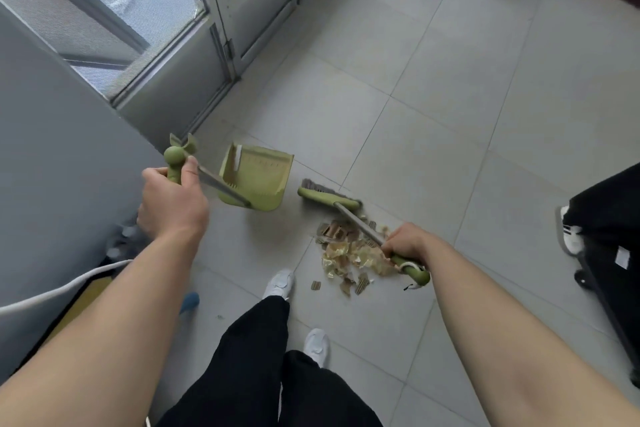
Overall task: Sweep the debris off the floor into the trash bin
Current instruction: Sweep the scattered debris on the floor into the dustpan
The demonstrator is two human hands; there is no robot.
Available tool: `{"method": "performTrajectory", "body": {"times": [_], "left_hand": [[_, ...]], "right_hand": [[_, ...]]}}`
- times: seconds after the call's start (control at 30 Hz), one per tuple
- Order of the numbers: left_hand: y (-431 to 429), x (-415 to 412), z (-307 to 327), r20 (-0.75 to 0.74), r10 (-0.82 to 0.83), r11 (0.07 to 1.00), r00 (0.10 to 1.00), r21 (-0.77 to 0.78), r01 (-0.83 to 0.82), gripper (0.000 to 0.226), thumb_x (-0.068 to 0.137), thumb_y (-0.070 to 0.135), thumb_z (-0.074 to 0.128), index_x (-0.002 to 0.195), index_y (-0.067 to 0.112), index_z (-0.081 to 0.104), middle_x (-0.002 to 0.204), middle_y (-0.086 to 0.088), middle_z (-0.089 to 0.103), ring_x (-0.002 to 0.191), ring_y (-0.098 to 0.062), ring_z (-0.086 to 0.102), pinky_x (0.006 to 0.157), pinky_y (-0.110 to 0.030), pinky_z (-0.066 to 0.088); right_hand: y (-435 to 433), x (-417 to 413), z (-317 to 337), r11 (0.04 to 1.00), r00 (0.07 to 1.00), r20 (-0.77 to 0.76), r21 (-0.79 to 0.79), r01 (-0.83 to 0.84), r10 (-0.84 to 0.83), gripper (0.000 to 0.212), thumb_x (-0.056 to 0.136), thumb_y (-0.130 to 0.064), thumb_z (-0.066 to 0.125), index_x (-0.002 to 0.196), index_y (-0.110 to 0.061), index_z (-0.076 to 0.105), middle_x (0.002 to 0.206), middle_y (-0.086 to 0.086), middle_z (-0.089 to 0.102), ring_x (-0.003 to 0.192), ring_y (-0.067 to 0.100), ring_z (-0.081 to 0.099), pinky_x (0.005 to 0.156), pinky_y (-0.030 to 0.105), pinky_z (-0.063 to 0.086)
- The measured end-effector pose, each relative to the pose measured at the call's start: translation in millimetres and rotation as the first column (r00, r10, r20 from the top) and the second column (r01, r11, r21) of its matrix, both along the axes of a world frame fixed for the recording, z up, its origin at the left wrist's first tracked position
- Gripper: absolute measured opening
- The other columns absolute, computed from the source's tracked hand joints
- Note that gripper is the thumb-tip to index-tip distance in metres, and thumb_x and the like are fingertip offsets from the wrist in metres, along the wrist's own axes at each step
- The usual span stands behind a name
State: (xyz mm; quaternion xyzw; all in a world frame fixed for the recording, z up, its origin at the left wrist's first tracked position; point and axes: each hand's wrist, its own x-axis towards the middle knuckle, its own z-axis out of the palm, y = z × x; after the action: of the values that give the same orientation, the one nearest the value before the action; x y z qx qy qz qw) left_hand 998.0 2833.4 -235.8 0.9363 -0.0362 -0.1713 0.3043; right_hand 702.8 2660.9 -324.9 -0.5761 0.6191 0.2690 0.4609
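two curled grips: left grip (171,199) holds green plastic dustpan (258,180), right grip (405,243) holds broom (329,198) handle. flaky tan debris (349,256) on floor tiles (450,114).

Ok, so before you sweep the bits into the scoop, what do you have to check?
1. The left hand grips the dustpan handle: ok.
2. The right hand grips the broom handle: ok.
3. The debris pile lies between broom head and dustpan: not ok; both sit beyond the pile, side by side.
4. The dustpan lip is flat on the floor: cannot tell.
5. All bits are gathered: not ok; stray bits lie near the white shoe.
6. The trash bin is within reach: cannot tell.
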Motion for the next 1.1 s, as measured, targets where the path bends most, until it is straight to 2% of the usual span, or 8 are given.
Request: {"method": "performTrajectory", "body": {"times": [0.13, 0.23, 0.43, 0.57, 0.67, 0.83, 0.97, 1.1], "left_hand": [[33, -32, 0, -0.002, 0.037, 0.999, 0.999, -0.017, -0.037, 0.053, 0.094, 0.059, 0.042, 0.118, 0.012, 0.048, 0.119, -0.014, 0.060, 0.111, -0.039, 0.055, 0.092, -0.045, 0.042], [55, -55, 2, 0.005, 0.056, 0.998, 0.998, 0.003, -0.056, 0.056, 0.094, 0.058, 0.043, 0.123, 0.010, 0.049, 0.125, -0.014, 0.059, 0.117, -0.038, 0.053, 0.094, -0.044, 0.038], [92, -79, 8, -0.001, 0.078, 0.997, 0.997, -0.002, -0.078, 0.057, 0.095, 0.055, 0.044, 0.126, 0.008, 0.048, 0.127, -0.016, 0.058, 0.118, -0.040, 0.052, 0.095, -0.045, 0.038], [109, -80, 13, 0.002, 0.069, 0.998, 0.998, 0.015, -0.069, 0.058, 0.095, 0.056, 0.044, 0.126, 0.008, 0.048, 0.127, -0.017, 0.057, 0.117, -0.041, 0.052, 0.094, -0.046, 0.039], [121, -70, 13, 0.002, 0.071, 0.997, 0.997, 0.037, -0.071, 0.056, 0.095, 0.056, 0.045, 0.123, 0.008, 0.049, 0.127, -0.017, 0.057, 0.118, -0.042, 0.051, 0.095, -0.046, 0.039], [149, -39, 9, 0.004, 0.064, 0.997, 0.998, 0.044, -0.064, 0.055, 0.093, 0.057, 0.045, 0.118, 0.008, 0.051, 0.121, -0.017, 0.060, 0.113, -0.041, 0.054, 0.094, -0.048, 0.041], [168, -16, 9, 0.013, 0.025, 0.998, 1.000, 0.063, -0.026, 0.053, 0.093, 0.057, 0.046, 0.114, 0.009, 0.051, 0.118, -0.016, 0.061, 0.110, -0.041, 0.055, 0.092, -0.047, 0.042], [177, 1, 11, 0.015, -0.046, 0.995, 0.999, 0.087, 0.044, 0.048, 0.094, 0.056, 0.047, 0.110, 0.010, 0.051, 0.112, -0.015, 0.061, 0.107, -0.040, 0.056, 0.088, -0.046, 0.041]], "right_hand": [[22, -37, 6, 0.998, 0.999, -0.024, -0.050, -0.039, 0.038, 0.014, 0.074, -0.010, 0.065, 0.086, -0.003, 0.065, 0.077, 0.012, 0.060, 0.065, 0.024, 0.055, 0.048, 0.027, 0.051], [37, -66, 8, 0.995, 0.999, 0.027, -0.097, 0.021, -0.018, 0.024, 0.072, -0.004, 0.062, 0.090, 0.011, 0.067, 0.073, 0.017, 0.056, 0.066, 0.025, 0.052, 0.060, 0.033, 0.045], [59, -88, 28, 0.949, 0.949, 0.151, -0.108, 0.295, -0.278, 0.009, 0.064, -0.004, 0.066, 0.066, 0.003, 0.060, 0.070, 0.023, 0.061, 0.055, 0.027, 0.056, 0.058, 0.035, 0.047], [69, -72, 53, 0.829, 0.792, 0.281, 0.028, 0.558, -0.542, 0.010, 0.079, 0.003, 0.057, 0.068, 0.004, 0.056, 0.059, 0.017, 0.057, 0.032, 0.016, 0.050, 0.035, 0.017, 0.040], [76, -51, 55, 0.750, 0.683, 0.312, 0.228, 0.621, -0.660, 0.021, 0.087, -0.005, 0.057, 0.067, -0.001, 0.056, 0.042, 0.008, 0.053, 0.026, 0.011, 0.047, 0.029, 0.015, 0.035], [103, 1, 33, 0.597, 0.526, 0.290, 0.484, 0.640, -0.799, 0.024, 0.091, -0.012, 0.050, 0.068, -0.004, 0.052, 0.042, 0.002, 0.053, 0.030, 0.007, 0.049, 0.034, 0.014, 0.038], [137, 39, 22, 0.512, 0.390, 0.331, 0.552, 0.658, -0.859, 0.016, 0.089, -0.008, 0.051, 0.074, -0.004, 0.052, 0.049, 0.006, 0.057, 0.035, 0.011, 0.055, 0.033, 0.016, 0.040], [166, 40, 3, 0.554, 0.371, 0.421, 0.508, 0.659, -0.828, 0.009, 0.084, -0.004, 0.057, 0.093, -0.008, 0.055, 0.067, -0.001, 0.066, 0.050, 0.006, 0.061, 0.040, 0.015, 0.042]]}}
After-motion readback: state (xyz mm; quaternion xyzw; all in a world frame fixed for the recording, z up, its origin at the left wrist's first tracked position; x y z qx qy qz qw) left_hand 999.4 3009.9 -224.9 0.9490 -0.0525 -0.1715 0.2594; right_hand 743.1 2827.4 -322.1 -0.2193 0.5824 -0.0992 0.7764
